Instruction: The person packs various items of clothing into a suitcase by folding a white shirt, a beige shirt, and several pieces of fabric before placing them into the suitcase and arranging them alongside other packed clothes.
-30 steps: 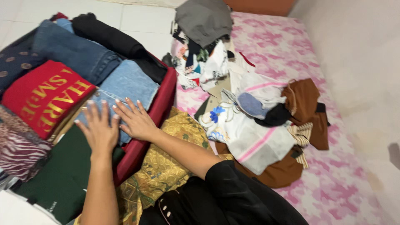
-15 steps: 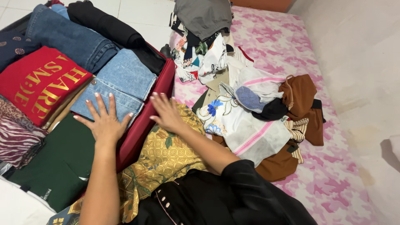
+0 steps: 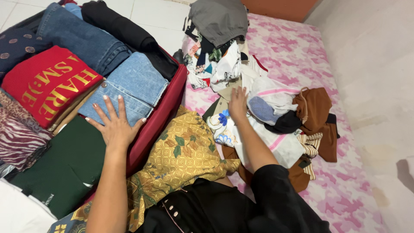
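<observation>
Fingers spread, the left hand (image 3: 113, 125) lies flat on the folded pale-blue denim garment (image 3: 129, 88) at centre left, pressing it down inside the open red fabric suitcase (image 3: 166, 105); the right hand (image 3: 237, 102), open and grasping nothing, rests on the white floral cloth (image 3: 224, 125) in the loose clothes pile (image 3: 267, 108) at centre; a pink patterned mattress (image 3: 297, 51) lies beneath.

Even, soft indoor light, no glare.
Sharp throughout; faint shadows under the clothes, dim patch on the right wall.

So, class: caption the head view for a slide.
Left hand flat on folded denim in a red suitcase; right hand on the clothes pile.
</observation>
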